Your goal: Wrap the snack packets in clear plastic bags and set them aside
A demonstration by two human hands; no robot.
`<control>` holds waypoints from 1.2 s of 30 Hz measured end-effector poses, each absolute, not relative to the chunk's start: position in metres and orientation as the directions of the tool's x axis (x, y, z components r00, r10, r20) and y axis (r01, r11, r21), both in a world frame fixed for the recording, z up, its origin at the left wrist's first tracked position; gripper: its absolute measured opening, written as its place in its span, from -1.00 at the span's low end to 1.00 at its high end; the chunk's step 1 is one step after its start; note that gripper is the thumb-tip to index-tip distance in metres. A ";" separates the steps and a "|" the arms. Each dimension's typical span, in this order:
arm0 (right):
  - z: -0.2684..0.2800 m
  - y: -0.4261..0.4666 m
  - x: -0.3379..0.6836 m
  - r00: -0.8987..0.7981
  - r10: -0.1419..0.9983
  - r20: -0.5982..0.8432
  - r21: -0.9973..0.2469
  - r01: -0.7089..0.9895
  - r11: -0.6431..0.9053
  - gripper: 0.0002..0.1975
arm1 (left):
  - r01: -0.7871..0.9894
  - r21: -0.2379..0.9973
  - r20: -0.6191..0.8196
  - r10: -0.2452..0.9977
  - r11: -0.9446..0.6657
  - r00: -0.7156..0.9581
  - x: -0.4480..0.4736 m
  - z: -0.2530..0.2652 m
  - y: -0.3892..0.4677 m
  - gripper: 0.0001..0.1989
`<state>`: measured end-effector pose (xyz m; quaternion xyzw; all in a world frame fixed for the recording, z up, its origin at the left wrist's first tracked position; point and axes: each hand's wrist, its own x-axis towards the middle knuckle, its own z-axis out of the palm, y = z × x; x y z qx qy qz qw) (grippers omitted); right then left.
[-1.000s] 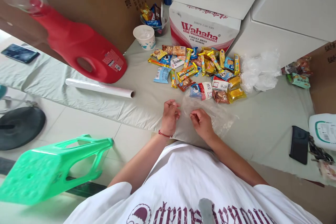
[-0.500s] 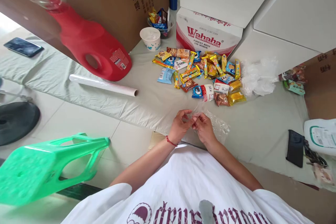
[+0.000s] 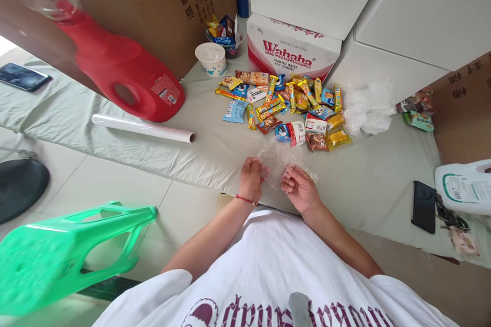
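Observation:
A clear plastic bag (image 3: 276, 162) is stretched between my two hands, just above the near edge of the cloth. My left hand (image 3: 252, 179), with a red cord at the wrist, pinches its left side. The bag's other side is gripped by the curled fingers of my right hand (image 3: 301, 187). Right beyond the bag lies a loose pile of wrapped snacks (image 3: 268, 107) in yellow, blue, brown and red packets. Beside the pile, on its right, is a heap of clear plastic bags (image 3: 368, 107).
Behind the snacks stand a Wahaha carton (image 3: 293, 48), a paper cup (image 3: 210, 60) and a bowl of snacks (image 3: 229, 41). To the left are a red jug (image 3: 130, 71) and a plastic-film roll (image 3: 143, 128). A phone (image 3: 424, 207) lies right; a green stool (image 3: 76, 255) stands on the floor.
My hands, close together before, have moved apart and now spread the clear bag between them. The whole scene has shifted slightly left as the camera turned.

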<state>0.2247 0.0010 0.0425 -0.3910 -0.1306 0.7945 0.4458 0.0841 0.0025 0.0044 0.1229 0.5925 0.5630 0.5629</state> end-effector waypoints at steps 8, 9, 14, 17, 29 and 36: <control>0.033 0.024 0.306 -0.088 0.818 -0.569 -0.680 -0.509 -0.528 -0.68 | -0.218 0.913 -0.400 0.867 0.346 -0.298 0.032 -0.006 0.019 -0.72; 0.031 0.029 0.317 -0.077 0.814 -0.575 -0.714 -0.438 -0.546 -0.65 | -0.180 0.914 -0.400 0.878 0.363 -0.264 0.026 -0.007 0.022 -0.73; 0.025 0.061 0.357 -0.108 0.838 -0.536 -0.835 -0.079 -0.544 -0.53 | -0.037 0.904 -0.427 0.899 0.425 -0.095 0.007 -0.006 0.039 -0.75; 0.021 0.086 0.373 -0.121 0.875 -0.468 -0.879 0.161 -0.448 -0.56 | -0.032 0.906 -0.422 0.906 0.421 -0.032 0.007 -0.009 0.042 -0.73; 0.069 0.110 0.279 -0.552 0.818 0.161 -0.444 0.700 0.559 -0.57 | 0.034 0.948 -0.308 0.940 0.316 -0.148 0.022 -0.015 0.031 -0.70; 0.070 0.093 0.242 -0.769 0.600 -0.218 -0.219 0.638 0.738 -0.86 | -0.012 0.951 -0.307 0.932 0.310 -0.193 0.023 -0.016 0.033 -0.72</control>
